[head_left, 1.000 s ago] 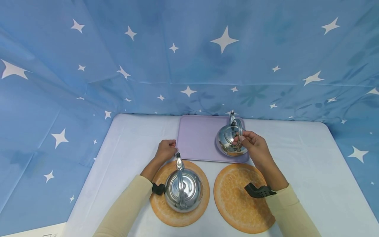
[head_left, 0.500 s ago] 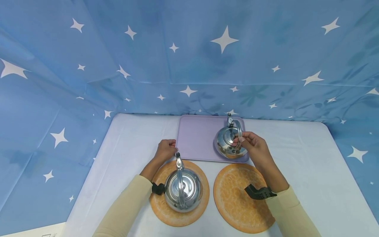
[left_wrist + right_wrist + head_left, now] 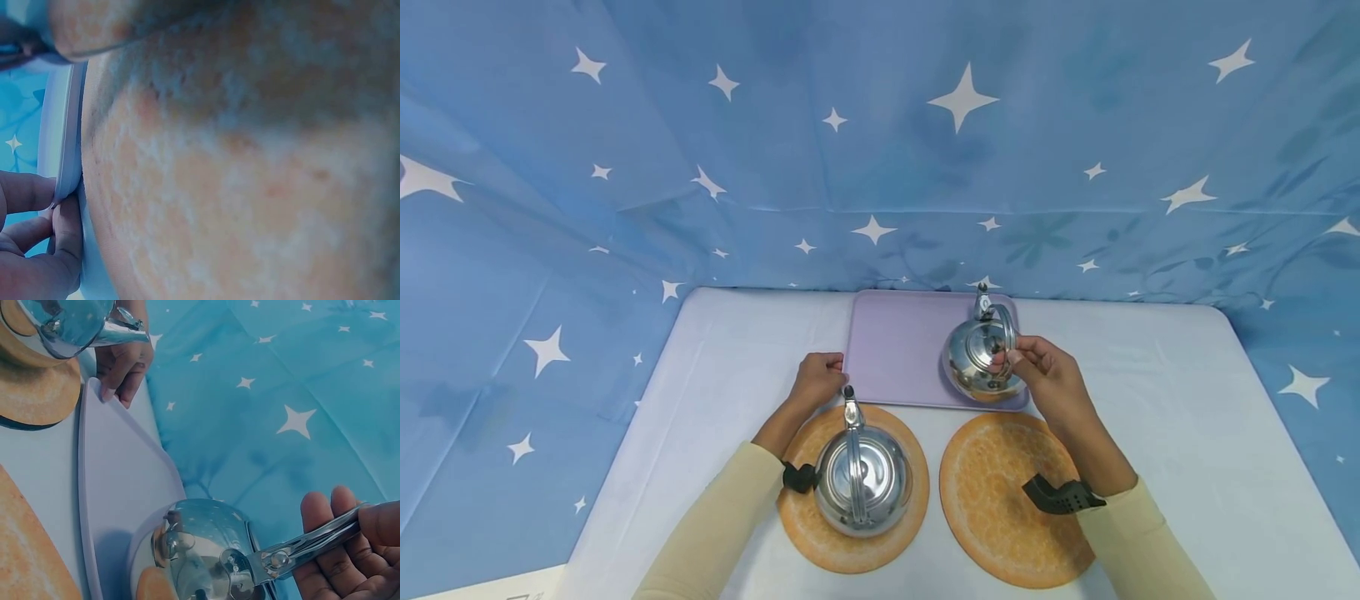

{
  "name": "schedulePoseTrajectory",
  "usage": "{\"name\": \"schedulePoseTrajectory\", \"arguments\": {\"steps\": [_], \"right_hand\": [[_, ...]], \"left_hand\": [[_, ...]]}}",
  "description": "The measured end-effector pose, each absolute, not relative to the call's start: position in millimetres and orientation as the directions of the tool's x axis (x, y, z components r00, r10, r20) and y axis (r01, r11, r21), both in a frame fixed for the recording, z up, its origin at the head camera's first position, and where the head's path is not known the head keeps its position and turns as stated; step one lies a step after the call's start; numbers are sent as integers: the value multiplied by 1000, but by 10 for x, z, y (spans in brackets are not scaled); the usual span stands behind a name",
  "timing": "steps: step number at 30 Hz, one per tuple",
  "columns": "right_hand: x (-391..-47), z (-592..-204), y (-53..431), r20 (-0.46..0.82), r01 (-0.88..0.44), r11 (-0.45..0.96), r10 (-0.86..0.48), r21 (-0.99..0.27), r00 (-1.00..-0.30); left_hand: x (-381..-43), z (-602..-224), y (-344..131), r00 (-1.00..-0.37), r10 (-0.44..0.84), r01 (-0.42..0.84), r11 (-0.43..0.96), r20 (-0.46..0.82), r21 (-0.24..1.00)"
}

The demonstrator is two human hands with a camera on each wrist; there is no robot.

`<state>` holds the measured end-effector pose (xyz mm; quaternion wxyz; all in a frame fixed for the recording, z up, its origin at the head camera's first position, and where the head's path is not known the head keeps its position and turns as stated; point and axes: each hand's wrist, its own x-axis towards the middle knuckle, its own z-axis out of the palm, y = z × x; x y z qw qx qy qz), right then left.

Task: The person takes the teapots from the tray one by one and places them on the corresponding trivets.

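Note:
My right hand [image 3: 1051,375] holds the raised handle of a shiny steel kettle [image 3: 973,360], fingers under it and thumb on top in the right wrist view. That kettle is over the right part of a lilac tray [image 3: 887,350], spout pointing away; whether its base touches the tray is hard to tell. At the tray's left edge my left hand [image 3: 820,379] pinches the rim, as the left wrist view shows between thumb and fingers [image 3: 67,228]. Close to my left wrist, a second steel kettle [image 3: 880,483] stands on an orange-slice mat [image 3: 857,558].
Right of the second kettle lies another round orange-slice mat [image 3: 1000,508], partly beneath my right forearm. The white tabletop [image 3: 1165,400] runs back to a blue curtain [image 3: 880,167] with white stars, close behind the tray.
The kettle in my right hand has shifted a little to the left and nearer to me over the tray. My left hand keeps its hold on the tray's edge.

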<state>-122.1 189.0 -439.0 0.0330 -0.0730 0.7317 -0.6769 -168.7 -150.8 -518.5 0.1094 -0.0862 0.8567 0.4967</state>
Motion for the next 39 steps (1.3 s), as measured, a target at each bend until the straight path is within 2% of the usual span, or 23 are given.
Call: {"name": "schedulePoseTrajectory", "arguments": {"steps": [8,23,34,39], "right_hand": [[-1094,-4313,1921,48,-70,120,-176,-990,-983],[-856,-4123,1906,107,-130,108,-196,-986,-975],[-650,-4110,1986,118,-139,97,-196,-986,-973],[-548,-4110,2035,105,-135,134,-210,-982,-972]], "left_hand": [[-1695,-5184,-1520,-958,-42,-265,495,-282,827],[-1695,-5198,-1527,-960,-41,-259,497,-276,828],[-1695,-5208,-1524,-961,-42,-257,491,-272,833],[-1704,-5216,-1528,-959,-46,-266,487,-280,832]]}}
